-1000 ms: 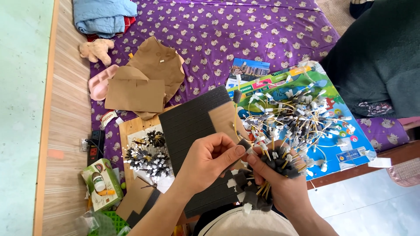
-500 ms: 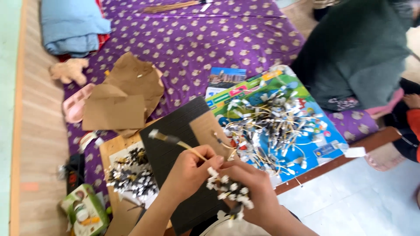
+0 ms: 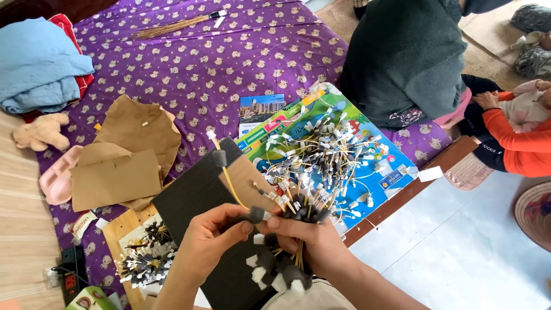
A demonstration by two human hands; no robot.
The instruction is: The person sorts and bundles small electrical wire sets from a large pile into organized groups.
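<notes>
My right hand (image 3: 313, 241) grips a thick bundle of thin yellow wires with grey and white end caps (image 3: 284, 261), the caps sticking out below and above the fist. My left hand (image 3: 209, 238) pinches a single yellow wire (image 3: 227, 178) near its grey cap, right against the bundle; the wire arcs up to the left. Under both hands lies a dark ribbed board (image 3: 195, 198). A loose heap of the same wires (image 3: 324, 158) covers a colourful printed sheet (image 3: 396, 172) beyond my hands.
Another bunch of wires (image 3: 143, 258) lies on a wooden board at lower left. Brown paper pieces (image 3: 126, 155), a pink tray (image 3: 54, 181), a plush toy (image 3: 40, 132) and folded blue cloth (image 3: 40, 63) rest on the purple mat. A seated person in dark grey (image 3: 407, 63) is at upper right.
The view has shifted, so the mat sits further right. My left hand has drawn one wire in beside the bundle, and the bundle now sits lower in my right fist.
</notes>
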